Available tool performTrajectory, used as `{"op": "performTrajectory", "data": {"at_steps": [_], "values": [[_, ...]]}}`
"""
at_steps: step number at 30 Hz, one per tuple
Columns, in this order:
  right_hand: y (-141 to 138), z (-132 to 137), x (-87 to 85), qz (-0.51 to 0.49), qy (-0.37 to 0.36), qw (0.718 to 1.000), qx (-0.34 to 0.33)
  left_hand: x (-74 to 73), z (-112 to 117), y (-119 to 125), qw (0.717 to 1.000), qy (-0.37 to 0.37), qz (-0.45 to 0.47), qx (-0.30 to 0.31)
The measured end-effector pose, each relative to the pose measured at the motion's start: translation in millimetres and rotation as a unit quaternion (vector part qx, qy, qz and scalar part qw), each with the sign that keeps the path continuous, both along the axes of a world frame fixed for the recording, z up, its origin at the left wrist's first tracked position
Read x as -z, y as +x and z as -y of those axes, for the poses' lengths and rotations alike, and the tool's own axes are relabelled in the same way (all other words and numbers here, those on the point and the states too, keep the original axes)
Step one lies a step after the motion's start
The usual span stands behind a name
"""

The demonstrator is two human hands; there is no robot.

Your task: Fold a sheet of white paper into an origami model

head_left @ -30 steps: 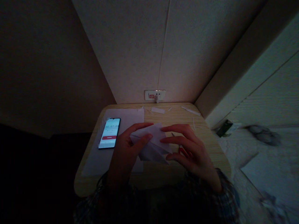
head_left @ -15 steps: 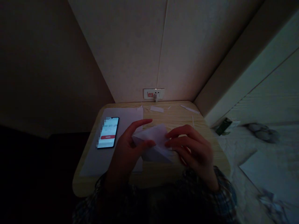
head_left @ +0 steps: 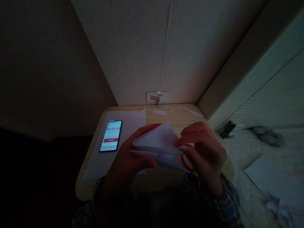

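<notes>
Over a small wooden table (head_left: 166,118), both my hands grip a folded white paper (head_left: 160,144). My left hand (head_left: 127,160) pinches its left side, thumb underneath and fingers along the top flap. My right hand (head_left: 205,152) is curled round its right corner, fingers pressed on the fold. The paper is lifted off the table and shows several layered flaps. Below my right hand, a red loop, probably a scissor handle (head_left: 186,164), peeks out from under the paper.
A lit phone (head_left: 111,135) lies on a white sheet (head_left: 133,122) at the table's left. Paper scraps (head_left: 160,111) lie near the back edge under a wall socket (head_left: 156,96). A bed with another paper sheet (head_left: 273,177) is at the right.
The folded paper has been raised and tilted up, with its flaps spread apart. My right hand has curled tighter on its right corner and my left thumb has slid underneath.
</notes>
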State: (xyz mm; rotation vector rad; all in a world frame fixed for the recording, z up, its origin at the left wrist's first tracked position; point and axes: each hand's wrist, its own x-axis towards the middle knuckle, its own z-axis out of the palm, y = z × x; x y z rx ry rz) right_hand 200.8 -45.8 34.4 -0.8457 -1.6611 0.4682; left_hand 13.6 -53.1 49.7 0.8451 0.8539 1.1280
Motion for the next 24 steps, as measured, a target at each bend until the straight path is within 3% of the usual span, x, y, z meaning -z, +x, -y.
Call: {"op": "performTrajectory", "data": {"at_steps": [5,10,19,24], "values": [[-2.6,-2.9,1.6,-0.014,-0.001,1.0,-0.013,0.7,-0.5,1.7,0.995,-0.068,-0.044,-0.055],[-1.7,-6.6,3.8,-0.011,-0.017,0.998,-0.051,2.5,-3.2,4.6,0.994,-0.029,-0.093,-0.058],[2.2,-12.9,8.3,0.007,-0.032,0.996,-0.077,13.3,-4.2,5.1,0.995,-0.049,-0.044,-0.075],[-0.7,-12.3,10.4,-0.01,-0.05,0.997,-0.062,15.8,-7.0,7.8,0.99,-0.028,-0.105,-0.085]]}}
